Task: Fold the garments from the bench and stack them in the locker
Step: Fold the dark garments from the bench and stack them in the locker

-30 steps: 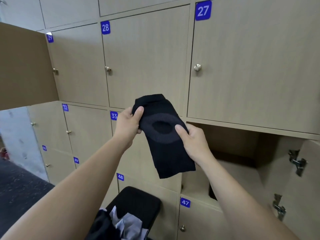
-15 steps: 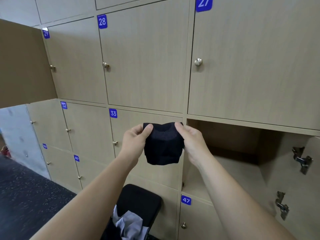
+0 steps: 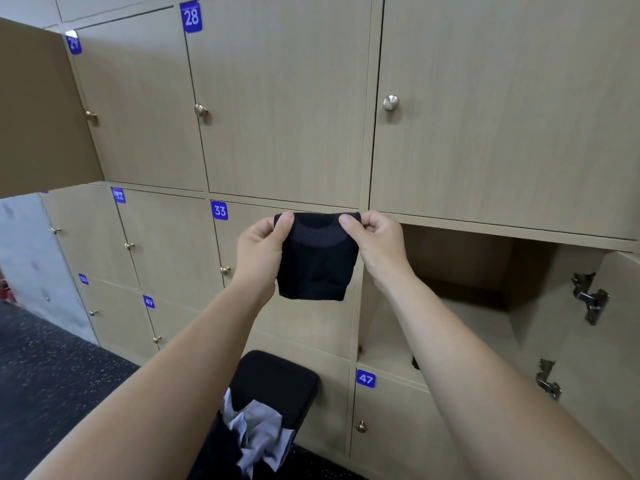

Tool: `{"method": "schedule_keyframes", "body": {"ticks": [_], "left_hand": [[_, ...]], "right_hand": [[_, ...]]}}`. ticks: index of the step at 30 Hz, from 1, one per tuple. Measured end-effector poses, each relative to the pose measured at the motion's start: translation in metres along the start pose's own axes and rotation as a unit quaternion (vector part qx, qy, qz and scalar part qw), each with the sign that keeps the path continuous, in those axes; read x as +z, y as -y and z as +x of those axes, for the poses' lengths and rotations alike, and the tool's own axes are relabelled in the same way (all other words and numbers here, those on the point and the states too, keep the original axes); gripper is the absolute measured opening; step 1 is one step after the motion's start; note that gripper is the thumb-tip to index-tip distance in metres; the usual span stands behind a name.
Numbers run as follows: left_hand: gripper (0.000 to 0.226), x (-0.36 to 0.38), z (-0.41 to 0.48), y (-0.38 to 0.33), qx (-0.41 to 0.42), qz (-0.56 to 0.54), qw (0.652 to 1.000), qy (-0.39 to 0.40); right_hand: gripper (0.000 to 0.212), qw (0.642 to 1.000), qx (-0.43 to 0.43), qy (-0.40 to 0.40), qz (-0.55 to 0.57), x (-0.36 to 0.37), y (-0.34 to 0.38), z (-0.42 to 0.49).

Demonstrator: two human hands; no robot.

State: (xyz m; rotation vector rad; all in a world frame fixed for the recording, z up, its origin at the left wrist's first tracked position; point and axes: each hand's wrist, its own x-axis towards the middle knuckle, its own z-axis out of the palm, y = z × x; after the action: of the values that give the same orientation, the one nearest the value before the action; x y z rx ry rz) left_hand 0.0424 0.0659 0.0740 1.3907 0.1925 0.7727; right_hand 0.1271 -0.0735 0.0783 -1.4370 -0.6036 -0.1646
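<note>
A small black garment [image 3: 317, 268], folded in half with a grey band near its top, hangs in the air in front of locker 33. My left hand [image 3: 261, 251] pinches its upper left corner and my right hand [image 3: 375, 242] pinches its upper right corner. The open locker [image 3: 460, 306] lies just right of my right hand, and its inside looks bare. Below, a black bench [image 3: 277, 382] carries a crumpled grey garment [image 3: 258, 434] and a dark one [image 3: 221, 448].
The open locker's door [image 3: 609, 341] swings out at the right, with two metal hinges. Another open door [image 3: 41, 112] juts out at the upper left. Closed numbered lockers with brass knobs fill the wall. Dark speckled floor [image 3: 52, 375] lies at the lower left.
The long black garment was folded in half, and both hands now hold it by its top corners, stretched flat. The view has shifted slightly upward.
</note>
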Motion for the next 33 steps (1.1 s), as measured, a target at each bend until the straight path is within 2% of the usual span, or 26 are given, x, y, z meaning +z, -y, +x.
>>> {"method": "schedule_keyframes", "body": {"ticks": [4, 11, 13, 16, 19, 22, 25, 27, 30, 33], "left_hand": [[0.023, 0.002, 0.005, 0.000, -0.035, -0.021, 0.999, -0.030], [0.027, 0.002, 0.008, 0.009, -0.039, -0.001, 0.997, -0.065], [0.026, 0.004, 0.008, 0.015, -0.037, -0.003, 0.996, -0.081], [0.030, 0.008, 0.007, 0.025, -0.031, -0.011, 0.992, -0.123], [0.032, 0.015, 0.006, 0.040, -0.041, -0.008, 0.987, -0.157], [0.033, 0.019, 0.006, 0.055, -0.067, -0.014, 0.984, -0.163], [0.047, 0.009, 0.001, 0.059, -0.108, -0.003, 0.989, -0.103], [0.043, 0.002, -0.002, 0.056, -0.116, 0.092, 0.989, -0.006], [0.038, 0.002, -0.003, 0.052, -0.074, 0.258, 0.954, 0.133], [0.046, 0.016, -0.002, 0.058, -0.067, 0.289, 0.938, 0.181]], "right_hand": [[0.033, 0.999, 0.005, 0.007, -0.035, 0.004, 0.001, 0.007], [0.042, 0.997, 0.006, 0.002, -0.078, 0.007, -0.010, 0.011], [0.037, 0.999, 0.040, -0.004, -0.036, 0.006, -0.010, 0.003], [0.055, 0.985, 0.150, 0.075, 0.041, 0.000, -0.021, -0.016], [0.027, 0.976, 0.153, 0.157, 0.021, -0.004, -0.041, -0.033], [0.012, 0.981, 0.138, 0.136, -0.001, -0.012, -0.052, -0.035], [0.012, 0.975, 0.137, 0.170, -0.033, -0.029, -0.054, -0.028], [0.014, 0.961, 0.149, 0.221, -0.066, -0.040, -0.052, -0.024], [0.014, 0.933, 0.184, 0.287, -0.118, -0.051, -0.055, -0.019], [0.016, 0.922, 0.207, 0.300, -0.129, -0.058, -0.061, -0.019]]}}
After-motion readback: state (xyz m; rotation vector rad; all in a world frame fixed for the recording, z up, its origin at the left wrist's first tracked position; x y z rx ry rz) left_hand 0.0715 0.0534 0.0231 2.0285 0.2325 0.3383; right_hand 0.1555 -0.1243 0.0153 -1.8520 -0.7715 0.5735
